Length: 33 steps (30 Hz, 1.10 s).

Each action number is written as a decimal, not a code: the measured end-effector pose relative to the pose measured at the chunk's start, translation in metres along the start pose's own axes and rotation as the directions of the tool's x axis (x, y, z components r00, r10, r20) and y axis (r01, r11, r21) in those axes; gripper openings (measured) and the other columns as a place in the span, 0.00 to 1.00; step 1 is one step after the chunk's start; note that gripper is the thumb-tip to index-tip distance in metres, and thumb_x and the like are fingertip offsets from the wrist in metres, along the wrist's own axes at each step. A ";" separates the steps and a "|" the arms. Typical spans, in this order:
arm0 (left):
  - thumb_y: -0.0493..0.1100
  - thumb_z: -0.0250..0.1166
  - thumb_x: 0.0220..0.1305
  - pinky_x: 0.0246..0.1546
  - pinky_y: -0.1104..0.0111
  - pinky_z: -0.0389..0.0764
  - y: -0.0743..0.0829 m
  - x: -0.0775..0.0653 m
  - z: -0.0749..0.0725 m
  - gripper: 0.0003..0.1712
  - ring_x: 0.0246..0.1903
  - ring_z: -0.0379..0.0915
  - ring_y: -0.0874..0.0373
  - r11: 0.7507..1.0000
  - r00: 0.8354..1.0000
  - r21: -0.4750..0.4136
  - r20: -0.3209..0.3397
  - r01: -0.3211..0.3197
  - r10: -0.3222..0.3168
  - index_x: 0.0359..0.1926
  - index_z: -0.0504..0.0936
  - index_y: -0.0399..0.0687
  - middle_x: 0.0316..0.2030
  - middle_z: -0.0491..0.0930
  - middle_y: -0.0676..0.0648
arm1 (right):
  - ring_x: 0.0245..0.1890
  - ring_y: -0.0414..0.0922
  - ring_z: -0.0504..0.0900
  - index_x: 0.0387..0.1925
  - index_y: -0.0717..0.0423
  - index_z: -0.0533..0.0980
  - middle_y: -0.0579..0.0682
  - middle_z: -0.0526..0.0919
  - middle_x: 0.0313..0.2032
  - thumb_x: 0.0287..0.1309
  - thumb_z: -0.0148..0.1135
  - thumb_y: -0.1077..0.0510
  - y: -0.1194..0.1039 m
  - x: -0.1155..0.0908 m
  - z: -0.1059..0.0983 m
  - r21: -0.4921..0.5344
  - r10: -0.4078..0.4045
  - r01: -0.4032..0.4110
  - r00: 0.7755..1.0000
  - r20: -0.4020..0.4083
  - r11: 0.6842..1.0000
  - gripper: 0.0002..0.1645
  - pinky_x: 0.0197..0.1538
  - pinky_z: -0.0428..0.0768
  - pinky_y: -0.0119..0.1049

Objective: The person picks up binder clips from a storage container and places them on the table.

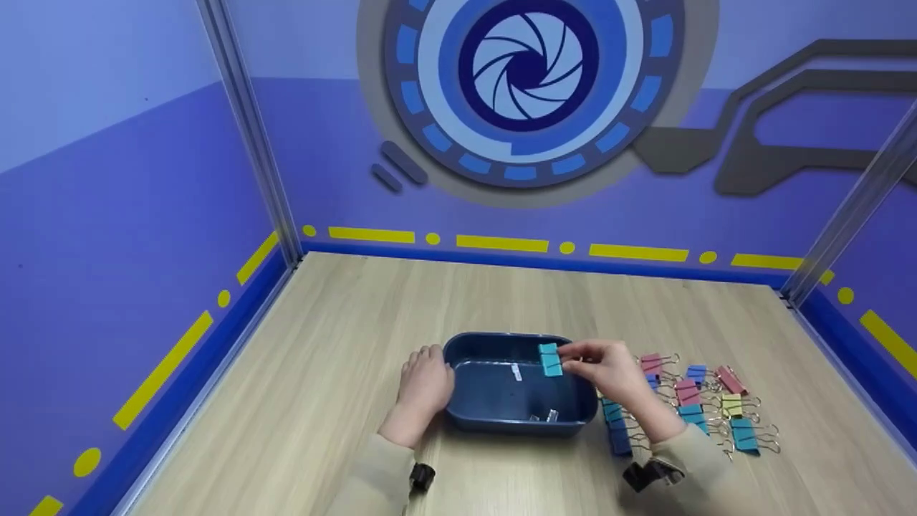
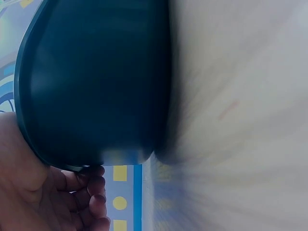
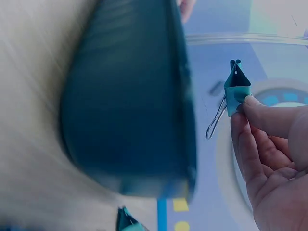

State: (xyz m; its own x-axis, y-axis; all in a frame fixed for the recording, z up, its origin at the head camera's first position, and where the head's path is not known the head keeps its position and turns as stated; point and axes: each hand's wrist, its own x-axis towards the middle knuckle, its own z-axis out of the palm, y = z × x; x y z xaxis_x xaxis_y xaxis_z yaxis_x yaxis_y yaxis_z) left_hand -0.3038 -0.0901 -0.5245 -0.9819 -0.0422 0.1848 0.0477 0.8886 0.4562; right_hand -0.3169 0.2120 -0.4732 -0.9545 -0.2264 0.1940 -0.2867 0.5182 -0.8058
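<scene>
My right hand (image 1: 605, 365) pinches a teal binder clip (image 1: 550, 360) between thumb and fingertips, above the right part of a dark blue plastic box (image 1: 516, 428). In the right wrist view the clip (image 3: 237, 94) shows its triangular end, with one wire handle sticking out. At the box's left side, my left hand (image 1: 426, 383) holds the rim. The left wrist view has its fingers (image 2: 96, 202) curled beside the rim corner; the thumb is hidden there. Inside the box lie a white label (image 1: 516, 372) and small clear pieces (image 1: 551, 416).
Several binder clips in pink, blue, yellow and teal lie right of the box, among them a teal clip (image 1: 745, 436) and a yellow clip (image 1: 731, 405). My right forearm partly covers them. Blue panels (image 1: 143, 251) wall in the wooden table (image 1: 322, 344).
</scene>
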 end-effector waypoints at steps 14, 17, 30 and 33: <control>0.42 0.59 0.71 0.53 0.48 0.74 -0.001 0.001 0.001 0.19 0.51 0.75 0.39 1.000 1.000 -0.003 -0.007 0.000 0.000 0.55 0.76 0.32 0.48 0.80 0.34 | 0.36 0.30 0.83 0.49 0.58 0.86 0.58 0.89 0.47 0.61 0.72 0.56 0.026 -0.050 -0.067 -0.059 0.108 -0.111 0.992 -0.063 0.992 0.16 0.38 0.82 0.28; 0.42 0.58 0.71 0.53 0.48 0.74 -0.001 0.001 0.000 0.19 0.51 0.75 0.39 1.000 1.000 -0.002 -0.009 0.001 -0.001 0.55 0.76 0.31 0.49 0.80 0.34 | 0.36 0.29 0.83 0.50 0.58 0.85 0.57 0.89 0.48 0.61 0.72 0.56 0.034 -0.063 -0.082 -0.098 0.125 -0.134 0.988 -0.090 0.986 0.17 0.38 0.81 0.26; 0.41 0.58 0.70 0.52 0.49 0.75 0.000 0.000 -0.001 0.18 0.51 0.75 0.38 1.000 1.000 0.000 -0.012 0.001 -0.001 0.54 0.77 0.32 0.48 0.80 0.34 | 0.38 0.30 0.79 0.56 0.59 0.83 0.54 0.89 0.49 0.61 0.71 0.43 0.074 -0.109 -0.146 -0.173 0.420 -0.427 0.904 -0.080 0.887 0.29 0.39 0.80 0.25; 0.41 0.58 0.70 0.51 0.49 0.75 0.001 -0.001 -0.001 0.17 0.50 0.75 0.38 1.000 1.000 0.000 -0.013 -0.005 0.005 0.53 0.77 0.32 0.47 0.80 0.35 | 0.38 0.34 0.78 0.57 0.60 0.82 0.52 0.89 0.47 0.60 0.71 0.43 0.084 -0.118 -0.161 -0.208 0.444 -0.448 0.893 -0.068 0.870 0.31 0.38 0.79 0.27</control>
State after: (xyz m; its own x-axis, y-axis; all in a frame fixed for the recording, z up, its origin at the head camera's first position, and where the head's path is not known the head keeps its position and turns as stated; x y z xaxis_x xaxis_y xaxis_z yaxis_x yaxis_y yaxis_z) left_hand -0.3028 -0.0898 -0.5230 -0.9791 -0.0434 0.1987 0.0529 0.8889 0.4550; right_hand -0.2416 0.4148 -0.4741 -0.9857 0.0838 -0.1463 0.1612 0.7237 -0.6711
